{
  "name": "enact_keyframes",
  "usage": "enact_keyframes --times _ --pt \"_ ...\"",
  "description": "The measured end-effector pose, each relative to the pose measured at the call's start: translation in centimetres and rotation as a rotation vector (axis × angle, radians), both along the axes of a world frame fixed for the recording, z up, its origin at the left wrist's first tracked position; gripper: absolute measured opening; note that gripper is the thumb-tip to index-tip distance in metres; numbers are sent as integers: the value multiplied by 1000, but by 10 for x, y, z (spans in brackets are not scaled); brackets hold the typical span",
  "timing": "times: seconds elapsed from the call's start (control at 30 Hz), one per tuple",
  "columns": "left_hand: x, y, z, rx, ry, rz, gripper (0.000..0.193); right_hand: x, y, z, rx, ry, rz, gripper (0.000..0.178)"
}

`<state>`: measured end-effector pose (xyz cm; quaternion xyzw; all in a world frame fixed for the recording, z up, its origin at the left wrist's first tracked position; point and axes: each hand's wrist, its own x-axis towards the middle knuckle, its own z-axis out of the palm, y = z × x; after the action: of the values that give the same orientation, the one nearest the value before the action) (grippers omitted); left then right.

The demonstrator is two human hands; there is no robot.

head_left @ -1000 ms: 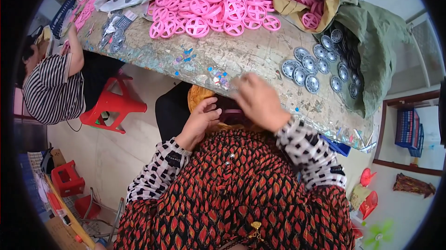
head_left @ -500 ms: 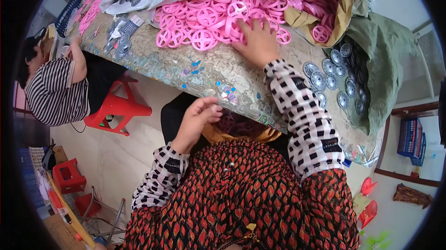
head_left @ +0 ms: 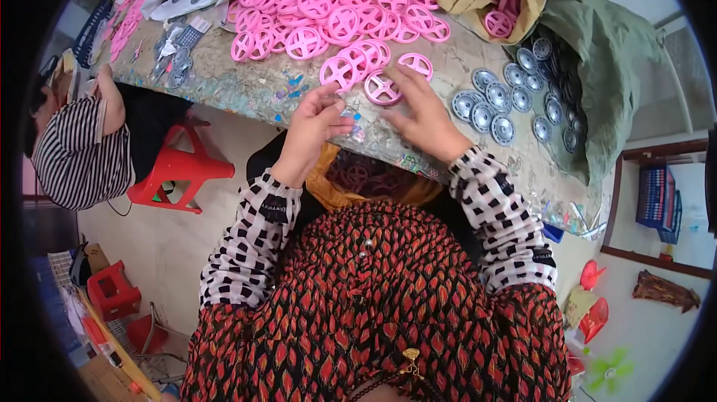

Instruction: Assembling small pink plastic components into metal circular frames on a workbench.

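Pale floor [head_left: 190, 245] — red stool [head_left: 198, 168], whitish wall [head_left: 638, 327]

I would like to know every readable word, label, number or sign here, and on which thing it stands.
Black left sleeve patch: pale lettering, which I do not copy.
Black right sleeve patch: pale marks, too small to read.
Blue spines: any print too small to read.
Pink wheels: no lettering visible.

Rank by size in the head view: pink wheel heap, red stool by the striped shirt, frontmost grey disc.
1. Pink wheel heap
2. Red stool, partly hidden
3. Grey disc, clearly smallest
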<state>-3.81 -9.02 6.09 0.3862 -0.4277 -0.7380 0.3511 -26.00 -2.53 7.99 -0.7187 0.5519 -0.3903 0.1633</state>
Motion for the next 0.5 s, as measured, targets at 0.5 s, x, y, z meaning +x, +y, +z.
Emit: enact_keyframes --times 0.5 --pt "-50 12 6 -1308 -946 -61 17 -94 43 24 222 630 -376 45"
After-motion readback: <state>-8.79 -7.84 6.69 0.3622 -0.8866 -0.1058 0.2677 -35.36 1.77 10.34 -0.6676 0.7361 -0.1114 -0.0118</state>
